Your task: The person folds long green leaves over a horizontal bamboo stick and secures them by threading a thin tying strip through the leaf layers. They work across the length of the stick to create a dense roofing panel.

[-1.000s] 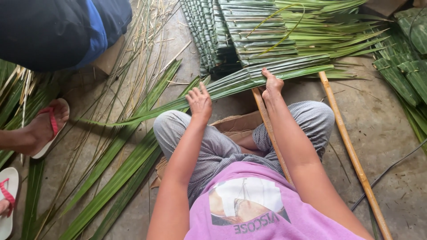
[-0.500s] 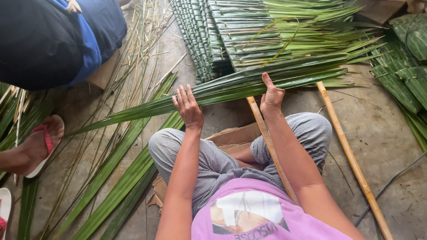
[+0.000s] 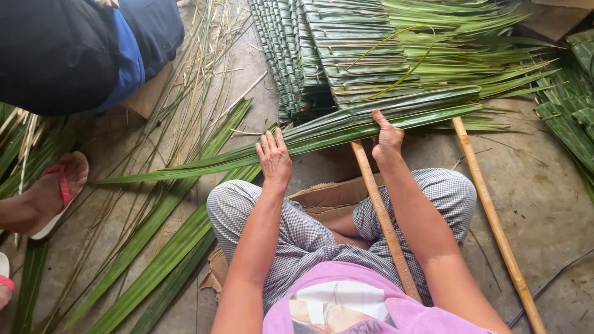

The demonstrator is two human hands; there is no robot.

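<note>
- At the left edge of the floor (image 3: 544, 185) sits another person. You can see a foot in a pink sandal (image 3: 59, 192) and a dark and blue bundle of clothes (image 3: 80, 49) above it.
- Loose long leaves (image 3: 154, 260) lie on the floor from the lower left up toward the middle.
- The left hand (image 3: 274, 158) lies flat on the leaf bunch (image 3: 322, 133). Its fingers are spread and point away from the body. The grip is wide and only presses down; it does not close on the bunch.
- The leaf bunch runs across the floor in front of the knees, from the left up to the right. It looks long, thin and light. It looks bendy, and the smooth leaves may slide over each other. The edges may be sharp. A good place to hold it is the thick middle, where both hands are.
- The right hand (image 3: 388, 139) holds the same bunch, close to the first stick (image 3: 383, 222). The thumb points up and the fingers curl round the leaves.
- A stack of woven leaf mats (image 3: 346, 55) lies just past the bunch, at the far edge.
- A second stick (image 3: 495, 222) lies to the right, apart from the first.
- More green leaves (image 3: 569, 117) lie at the right edge.
</note>
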